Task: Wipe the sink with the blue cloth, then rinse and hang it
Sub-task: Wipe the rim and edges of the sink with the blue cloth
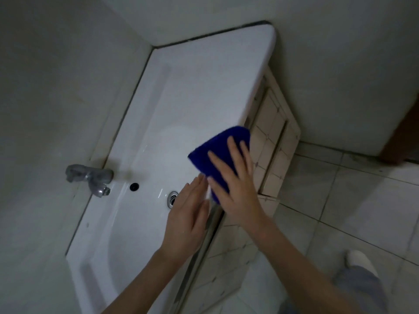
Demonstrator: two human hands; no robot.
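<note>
A white ceramic sink (pixel 186 91) runs diagonally along the wall, with a drain (pixel 171 198) in its basin and a grey tap (pixel 90 177) on its far side. The blue cloth (pixel 215 150) lies on the sink's front rim. My right hand (pixel 235 177) presses flat on the cloth with fingers spread. My left hand (pixel 189 214) rests flat beside it over the basin's front edge, fingers straight and together, its fingertips near the cloth's lower corner. The hand holds nothing.
An overflow hole (pixel 134 186) sits near the tap. Grey walls (pixel 56 87) close in on the left and behind. A tiled cabinet front (pixel 272 141) stands under the sink, with a tiled floor (pixel 351 211) and my foot (pixel 360 261) at the right.
</note>
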